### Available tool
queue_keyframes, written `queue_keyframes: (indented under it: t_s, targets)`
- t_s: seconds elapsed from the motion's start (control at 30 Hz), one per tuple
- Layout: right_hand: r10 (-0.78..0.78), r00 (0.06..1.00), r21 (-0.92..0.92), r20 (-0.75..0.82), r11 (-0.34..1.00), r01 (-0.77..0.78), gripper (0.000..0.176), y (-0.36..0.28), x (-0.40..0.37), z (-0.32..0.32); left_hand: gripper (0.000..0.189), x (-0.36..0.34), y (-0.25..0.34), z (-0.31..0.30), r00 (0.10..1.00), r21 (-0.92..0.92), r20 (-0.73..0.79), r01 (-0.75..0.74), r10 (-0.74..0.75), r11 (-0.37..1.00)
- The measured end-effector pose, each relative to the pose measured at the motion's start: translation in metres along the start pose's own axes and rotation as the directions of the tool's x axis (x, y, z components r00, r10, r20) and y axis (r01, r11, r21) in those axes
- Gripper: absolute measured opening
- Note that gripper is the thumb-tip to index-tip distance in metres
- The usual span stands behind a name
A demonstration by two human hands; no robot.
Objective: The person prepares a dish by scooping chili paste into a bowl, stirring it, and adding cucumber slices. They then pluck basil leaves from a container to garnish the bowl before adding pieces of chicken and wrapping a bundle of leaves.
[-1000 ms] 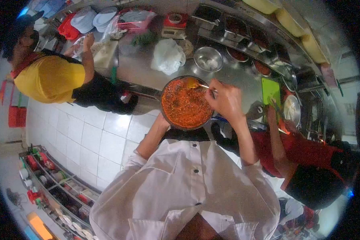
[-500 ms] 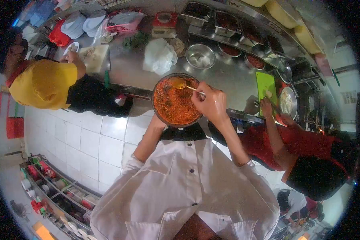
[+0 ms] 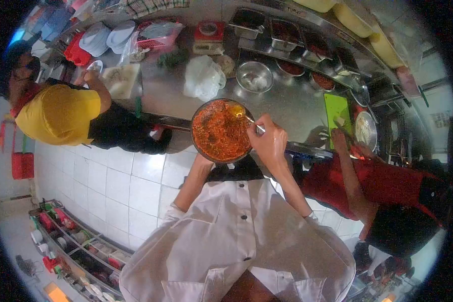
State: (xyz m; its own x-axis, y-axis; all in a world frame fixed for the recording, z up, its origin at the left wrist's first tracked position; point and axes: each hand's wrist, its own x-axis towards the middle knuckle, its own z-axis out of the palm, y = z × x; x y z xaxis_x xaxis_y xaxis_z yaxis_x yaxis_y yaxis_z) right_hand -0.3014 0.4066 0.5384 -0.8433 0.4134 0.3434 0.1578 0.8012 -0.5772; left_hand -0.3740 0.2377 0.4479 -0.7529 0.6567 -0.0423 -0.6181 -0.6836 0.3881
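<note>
A round, dark-rimmed bowl of coarse red-orange sauce is held in front of my chest, near the counter's edge. My left hand supports it from underneath; the bowl hides the fingers. My right hand is closed on the handle of a metal spoon at the bowl's right side. The spoon's head lies over the sauce near the far rim, with yellowish oil in it.
Beyond the bowl, a steel counter carries a plastic bag, a metal bowl and a scale. A person in a yellow cap works at left. At right, a person in red works at a green cutting board.
My right hand and the spoon have shifted right and slightly down. The spoon's head has moved from the sauce's upper middle towards the upper right rim. My left hand still supports the bowl.
</note>
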Motion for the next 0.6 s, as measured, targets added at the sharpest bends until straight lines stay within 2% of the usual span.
queue_keyframes:
  t_s: [0.07,0.1,0.17,0.23,0.37,0.47,0.53,0.6]
  targets:
    - [-0.045,0.999,0.066,-0.005,0.997,0.045,0.017,-0.009,0.000,0.002,0.048,-0.001,0.001,-0.001,0.992,-0.299,0.057,0.126,-0.114,0.946]
    - [-0.093,0.996,0.135,-0.012,0.986,0.094,0.017,-0.014,0.000,0.005,0.048,-0.001,0.000,-0.004,0.991,-0.301,0.056,0.133,-0.121,0.944]
    - [-0.109,0.994,0.158,-0.033,0.981,0.113,0.018,-0.013,0.002,0.016,0.048,0.001,-0.002,-0.014,0.992,-0.259,0.054,0.123,-0.113,0.958]
    - [-0.021,1.000,0.082,0.009,0.996,0.020,0.019,-0.008,0.005,0.017,0.048,0.001,-0.002,-0.015,0.996,-0.201,0.037,0.086,-0.080,0.976]
    - [0.011,1.000,0.003,-0.006,1.000,-0.011,0.019,-0.007,0.001,0.007,0.048,0.002,0.000,-0.014,0.999,-0.134,0.029,0.034,-0.031,0.990]
    - [-0.042,0.999,0.094,-0.028,0.995,0.045,0.018,-0.012,0.000,0.013,0.049,0.003,0.003,-0.012,0.999,-0.102,0.034,0.026,-0.023,0.994]
    - [-0.039,0.999,-0.047,0.032,0.998,0.040,0.017,-0.011,-0.001,0.014,0.049,0.002,0.006,-0.012,0.999,-0.012,0.029,-0.030,0.030,0.999]
    - [-0.066,0.997,-0.055,0.050,0.996,0.069,0.016,-0.009,-0.005,-0.006,0.049,0.002,0.007,-0.017,0.997,0.013,0.020,-0.068,0.068,0.998]
